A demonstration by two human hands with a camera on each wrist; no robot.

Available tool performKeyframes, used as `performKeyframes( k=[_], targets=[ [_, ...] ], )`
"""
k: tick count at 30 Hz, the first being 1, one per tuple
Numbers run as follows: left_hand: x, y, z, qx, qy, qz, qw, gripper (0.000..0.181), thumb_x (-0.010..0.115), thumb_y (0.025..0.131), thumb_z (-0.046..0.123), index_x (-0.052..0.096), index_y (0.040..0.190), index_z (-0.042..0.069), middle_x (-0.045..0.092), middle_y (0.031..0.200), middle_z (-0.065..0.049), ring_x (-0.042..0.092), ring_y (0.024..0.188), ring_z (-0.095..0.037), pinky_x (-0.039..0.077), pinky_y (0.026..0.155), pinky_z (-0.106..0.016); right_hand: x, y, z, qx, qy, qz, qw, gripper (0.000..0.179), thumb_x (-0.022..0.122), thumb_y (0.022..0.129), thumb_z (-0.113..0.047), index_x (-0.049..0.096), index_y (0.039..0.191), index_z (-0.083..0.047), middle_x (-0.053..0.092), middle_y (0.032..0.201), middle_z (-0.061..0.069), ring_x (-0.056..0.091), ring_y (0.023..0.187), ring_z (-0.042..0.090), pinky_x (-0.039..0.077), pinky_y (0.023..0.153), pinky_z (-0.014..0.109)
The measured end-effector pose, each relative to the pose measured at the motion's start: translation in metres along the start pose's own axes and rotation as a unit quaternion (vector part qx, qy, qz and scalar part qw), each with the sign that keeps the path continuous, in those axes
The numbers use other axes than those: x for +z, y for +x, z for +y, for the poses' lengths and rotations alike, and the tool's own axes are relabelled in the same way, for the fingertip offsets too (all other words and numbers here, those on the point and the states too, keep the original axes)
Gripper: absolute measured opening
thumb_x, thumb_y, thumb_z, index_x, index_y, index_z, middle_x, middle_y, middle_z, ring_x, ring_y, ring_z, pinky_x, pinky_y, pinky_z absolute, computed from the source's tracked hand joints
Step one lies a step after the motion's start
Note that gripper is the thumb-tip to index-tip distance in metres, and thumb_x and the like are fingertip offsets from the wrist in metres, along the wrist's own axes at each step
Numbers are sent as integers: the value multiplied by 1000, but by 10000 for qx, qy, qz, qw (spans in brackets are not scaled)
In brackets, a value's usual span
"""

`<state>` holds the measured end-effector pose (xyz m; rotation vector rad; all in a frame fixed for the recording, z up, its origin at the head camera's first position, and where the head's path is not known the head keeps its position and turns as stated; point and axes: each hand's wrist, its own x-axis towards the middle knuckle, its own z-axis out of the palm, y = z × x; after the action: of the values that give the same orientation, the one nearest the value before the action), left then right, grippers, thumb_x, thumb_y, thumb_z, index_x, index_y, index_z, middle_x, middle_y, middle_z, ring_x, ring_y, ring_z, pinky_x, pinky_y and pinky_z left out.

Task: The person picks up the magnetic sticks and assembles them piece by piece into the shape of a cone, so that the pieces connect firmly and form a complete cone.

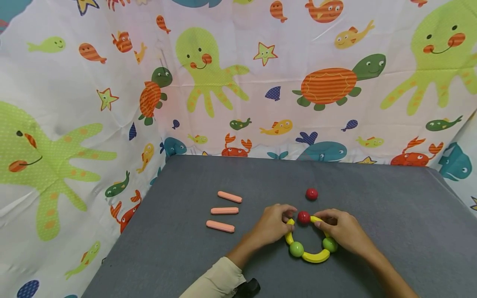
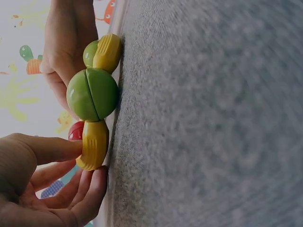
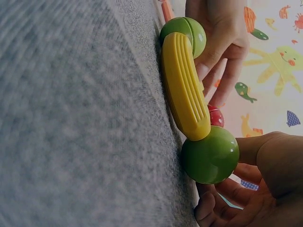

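A ring of toy pieces lies on the grey table, open at the upper left. My left hand [image 1: 273, 224] pinches the left yellow banana-shaped piece [image 2: 94, 146] between thumb and fingers. My right hand [image 1: 344, 230] grips the upper right banana-shaped piece [image 1: 316, 219], partly hidden by the fingers. At that piece's end sits a red ball [image 1: 303, 217], with a small gap to the left piece's tip. Lower down, a left green ball [image 1: 296, 249] and a right green ball [image 1: 330, 244] flank the bottom banana-shaped piece [image 3: 184, 87].
Another red ball [image 1: 311, 194] lies behind the ring. Left of my hands are three pink sticks: a back stick [image 1: 229, 197], a middle stick [image 1: 224, 210] and a front stick [image 1: 220, 226]. A sea-animal curtain [image 1: 238, 49] hangs along the back edge of the table [image 1: 167, 265].
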<state>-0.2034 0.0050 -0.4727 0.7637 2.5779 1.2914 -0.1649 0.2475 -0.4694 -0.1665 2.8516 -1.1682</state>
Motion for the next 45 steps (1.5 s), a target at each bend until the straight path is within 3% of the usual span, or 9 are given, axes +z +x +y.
performKeyframes(
  k=[10,15,22,36,45],
  targets=[
    [2,4,4,-300,-277,260,9988,44,83,87,4,72,130,3,76,105,-6,70,87,-5,55,72,-17,0,0,2,-7,-3,13,10000,27,77,99,-31,79,119,-12,76,112,4,65,91,15,50,71,29],
    [4,5,5,-419,-396,265,9980,46,83,87,5,70,132,3,78,99,-3,68,79,-1,54,66,-18,0,0,2,-20,15,56,10000,27,78,99,-30,79,119,-12,77,110,4,65,91,15,51,71,29],
    [7,6,6,-466,-410,206,9979,48,82,90,7,68,135,5,79,100,0,67,78,1,54,67,-17,0,0,1,-39,1,72,10000,26,78,99,-29,79,118,-12,77,111,5,66,91,15,51,72,30],
    [8,3,1,-280,-321,178,9989,42,81,91,5,71,132,4,79,105,-4,70,88,-1,56,75,-17,1,2,2,-21,55,-69,10000,25,78,98,-27,79,117,-10,77,110,5,66,91,15,51,72,29],
    [-2,-13,0,-7,-209,188,9996,34,76,96,8,73,129,7,78,117,-3,71,100,-5,56,86,-20,-2,4,-2,-182,20,-154,9997,31,79,97,-30,77,121,-11,73,110,3,60,89,17,49,72,29]
  ],
)
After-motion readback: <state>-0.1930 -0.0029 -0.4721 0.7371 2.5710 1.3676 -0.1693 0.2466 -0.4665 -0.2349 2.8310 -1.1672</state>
